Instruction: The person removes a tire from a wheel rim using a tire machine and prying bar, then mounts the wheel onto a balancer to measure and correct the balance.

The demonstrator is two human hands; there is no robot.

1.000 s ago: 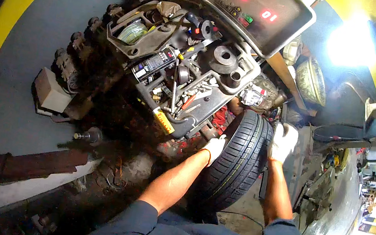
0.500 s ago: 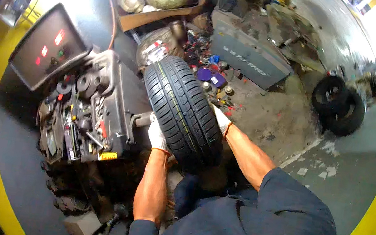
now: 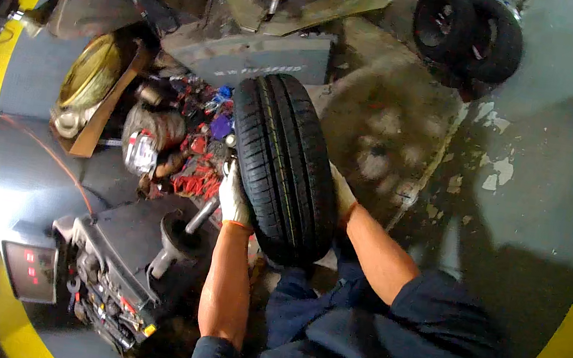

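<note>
A black tyre (image 3: 284, 171) with faint yellowish lines along its tread is held upright in front of me, tread facing up. White work gloves cover both hands. My left hand (image 3: 234, 197) presses on the tyre's left sidewall, with the fingers partly out of sight. On the opposite side, my right hand (image 3: 343, 193) grips the right sidewall, and most of its fingers are hidden behind the rubber. Just left of my left forearm, a bare metal shaft (image 3: 202, 216) sticks out of the wheel balancer (image 3: 128, 237), apart from the tyre.
The balancer's tray (image 3: 109, 304) holds tools and small parts, beside a display (image 3: 29, 272) with red lights. Red and blue scraps (image 3: 194, 166) litter the floor near a grey panel (image 3: 252, 57). Two tyres (image 3: 492, 41) lie at far right. A yellow basin (image 3: 92, 75) stands at left.
The view has turned right, so the balancer sits lower left. Both hands have carried the tyre away from the machine, and the shaft now shows clearly.
</note>
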